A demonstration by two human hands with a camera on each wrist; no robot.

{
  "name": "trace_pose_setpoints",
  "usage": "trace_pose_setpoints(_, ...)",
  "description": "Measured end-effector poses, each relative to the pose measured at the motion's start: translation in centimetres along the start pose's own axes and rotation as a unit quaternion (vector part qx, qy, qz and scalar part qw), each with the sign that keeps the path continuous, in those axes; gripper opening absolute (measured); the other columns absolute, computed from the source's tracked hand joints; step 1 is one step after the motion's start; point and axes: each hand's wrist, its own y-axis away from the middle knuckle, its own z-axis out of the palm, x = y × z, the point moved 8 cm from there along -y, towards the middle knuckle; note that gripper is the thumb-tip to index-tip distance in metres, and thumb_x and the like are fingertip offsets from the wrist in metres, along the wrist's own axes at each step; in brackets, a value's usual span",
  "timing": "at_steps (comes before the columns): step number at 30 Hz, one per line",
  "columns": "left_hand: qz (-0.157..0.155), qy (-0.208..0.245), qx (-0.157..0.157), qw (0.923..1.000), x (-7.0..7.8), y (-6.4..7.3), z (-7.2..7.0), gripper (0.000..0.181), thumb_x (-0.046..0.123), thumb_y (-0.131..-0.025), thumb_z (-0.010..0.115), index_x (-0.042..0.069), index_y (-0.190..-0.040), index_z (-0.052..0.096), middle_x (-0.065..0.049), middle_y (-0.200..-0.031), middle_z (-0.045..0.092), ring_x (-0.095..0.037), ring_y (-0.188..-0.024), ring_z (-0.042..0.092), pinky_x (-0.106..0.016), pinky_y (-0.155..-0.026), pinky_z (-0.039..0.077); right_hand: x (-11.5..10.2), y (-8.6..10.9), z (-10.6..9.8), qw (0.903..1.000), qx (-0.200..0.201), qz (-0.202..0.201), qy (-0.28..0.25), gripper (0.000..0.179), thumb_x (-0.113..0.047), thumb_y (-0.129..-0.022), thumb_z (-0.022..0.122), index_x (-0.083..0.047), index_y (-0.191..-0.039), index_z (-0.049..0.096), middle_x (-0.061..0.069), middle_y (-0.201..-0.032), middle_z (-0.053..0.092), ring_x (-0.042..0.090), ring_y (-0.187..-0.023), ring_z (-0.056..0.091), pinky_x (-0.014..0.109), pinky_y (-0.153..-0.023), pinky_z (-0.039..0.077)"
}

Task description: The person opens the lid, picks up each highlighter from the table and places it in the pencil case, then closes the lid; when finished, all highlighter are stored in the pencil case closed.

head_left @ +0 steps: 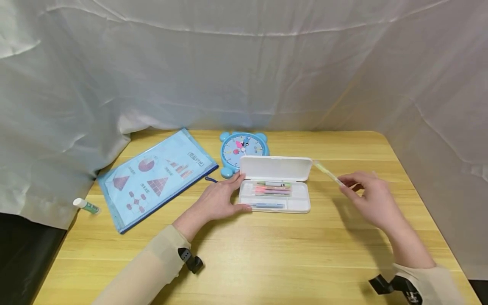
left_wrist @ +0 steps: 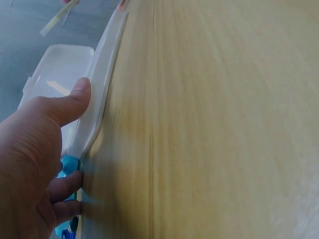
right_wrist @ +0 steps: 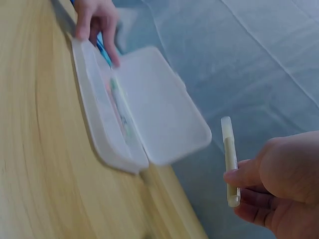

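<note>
A white pencil case (head_left: 301, 203) lies on the table with its lid (head_left: 276, 168) raised. Several coloured pens (head_left: 272, 189) lie in its back compartment, and a blue pen (head_left: 268, 206) is in the front left one. My left hand (head_left: 217, 197) grips the case's left end, its thumb at the front edge and fingers toward the lid hinge. To the right of the case, above the table, my right hand (head_left: 367, 197) pinches a pale yellow pen (head_left: 327, 172) with a clear end. In the right wrist view that pen (right_wrist: 230, 164) points upward, apart from the case.
A blue clock (head_left: 244, 148) lies behind the case, partly hidden by the lid. On the left is a blue zip folder (head_left: 160, 178) with printed charts. A glue stick (head_left: 86, 206) lies near the left table edge. Grey cloth (head_left: 244, 76) hangs behind the table.
</note>
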Motion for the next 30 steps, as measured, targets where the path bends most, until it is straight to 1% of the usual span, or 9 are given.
trace_pose_setpoints(1, 0.000, 0.000, 0.001, 1.0000, 0.0, 0.0, 0.0, 0.110, 0.078, -0.085, 0.071, 0.016, -0.167, 0.032, -0.006, -0.170, 0.030, -0.036, -0.138, 0.055, -0.044, -0.094, 0.053, -0.4, -0.2, 0.2, 1.0000, -0.002, -0.003, -0.005, 0.019, 0.000, -0.093, 0.080, -0.004, -0.111, 0.079, 0.006, -0.094, 0.075, 0.029, -0.083, 0.069, 0.056, -0.105, 0.041)
trace_pose_setpoints(3, 0.000, 0.000, 0.002, 1.0000, 0.0, 0.0, 0.0, 0.110, 0.078, -0.085, 0.071, 0.015, -0.167, 0.032, -0.006, -0.170, 0.030, -0.036, -0.138, 0.054, -0.045, -0.095, 0.053, -1.2, -0.5, 0.8, 0.9998, -0.011, -0.012, -0.013, 0.019, 0.002, -0.093, 0.080, -0.004, -0.110, 0.079, 0.006, -0.095, 0.075, 0.029, -0.083, 0.070, 0.061, -0.104, 0.041)
trace_pose_setpoints(4, 0.001, 0.000, 0.002, 1.0000, 0.0, 0.0, 0.0, 0.110, 0.078, -0.085, 0.071, 0.016, -0.167, 0.032, -0.005, -0.170, 0.030, -0.036, -0.138, 0.054, -0.045, -0.096, 0.053, -1.6, -0.6, 1.1, 0.9996, -0.015, -0.017, -0.016, 0.019, 0.001, -0.093, 0.079, -0.005, -0.110, 0.079, 0.005, -0.095, 0.075, 0.028, -0.083, 0.070, 0.059, -0.104, 0.043)
trace_pose_setpoints(6, 0.000, 0.001, 0.003, 1.0000, 0.0, 0.0, 0.0, 0.110, 0.078, -0.085, 0.071, 0.016, -0.167, 0.032, -0.005, -0.170, 0.031, -0.036, -0.139, 0.054, -0.046, -0.097, 0.053, -2.4, -0.9, 1.7, 0.9991, -0.021, -0.034, -0.012, 0.019, 0.002, -0.093, 0.079, -0.005, -0.110, 0.079, 0.003, -0.096, 0.075, 0.023, -0.084, 0.070, 0.042, -0.087, 0.053)
trace_pose_setpoints(8, 0.000, 0.002, 0.003, 1.0000, -0.1, 0.0, 0.0, 0.110, 0.077, -0.085, 0.072, 0.016, -0.167, 0.032, -0.005, -0.169, 0.031, -0.036, -0.138, 0.055, -0.046, -0.097, 0.053, -3.1, -1.2, 2.5, 0.9980, -0.030, -0.053, -0.016, 0.019, 0.004, -0.093, 0.078, -0.003, -0.110, 0.079, 0.002, -0.097, 0.075, 0.019, -0.084, 0.070, 0.034, -0.070, 0.055)
trace_pose_setpoints(10, 0.000, 0.002, 0.004, 1.0000, -0.1, 0.1, -0.1, 0.110, 0.077, -0.085, 0.072, 0.016, -0.167, 0.033, -0.006, -0.169, 0.032, -0.036, -0.138, 0.055, -0.045, -0.096, 0.053, -3.7, -1.5, 3.2, 0.9971, -0.038, -0.064, -0.019, 0.019, 0.005, -0.093, 0.077, -0.003, -0.110, 0.079, 0.002, -0.098, 0.075, 0.018, -0.084, 0.070, 0.034, -0.069, 0.057)
trace_pose_setpoints(16, -0.002, -0.001, 0.001, 1.0000, -0.1, 0.1, -0.1, 0.109, 0.077, -0.085, 0.071, 0.017, -0.167, 0.032, -0.005, -0.169, 0.031, -0.036, -0.136, 0.056, -0.044, -0.093, 0.054, -5.1, -2.0, 5.5, 0.9936, -0.078, -0.067, -0.047, 0.020, 0.009, -0.092, 0.076, 0.000, -0.110, 0.078, 0.007, -0.103, 0.075, 0.020, -0.088, 0.070, 0.046, -0.074, 0.059)
trace_pose_setpoints(23, -0.001, 0.001, 0.000, 1.0000, 0.0, 0.0, -0.1, 0.109, 0.077, -0.085, 0.072, 0.016, -0.167, 0.033, -0.005, -0.170, 0.031, -0.035, -0.137, 0.056, -0.044, -0.093, 0.054, -6.1, -2.3, 8.2, 0.9883, -0.123, -0.073, -0.052, 0.021, 0.009, -0.093, 0.075, 0.001, -0.112, 0.078, 0.007, -0.103, 0.074, 0.021, -0.092, 0.070, 0.044, -0.080, 0.059)
trace_pose_setpoints(30, 0.001, -0.002, -0.002, 1.0000, 0.1, 0.0, 0.0, 0.110, 0.078, -0.085, 0.071, 0.017, -0.167, 0.032, -0.004, -0.170, 0.031, -0.035, -0.135, 0.057, -0.042, -0.091, 0.054, -6.9, -2.4, 10.5, 0.9843, -0.150, -0.083, -0.044, 0.021, 0.008, -0.092, 0.075, 0.000, -0.111, 0.078, 0.007, -0.099, 0.073, 0.021, -0.091, 0.069, 0.042, -0.081, 0.059)
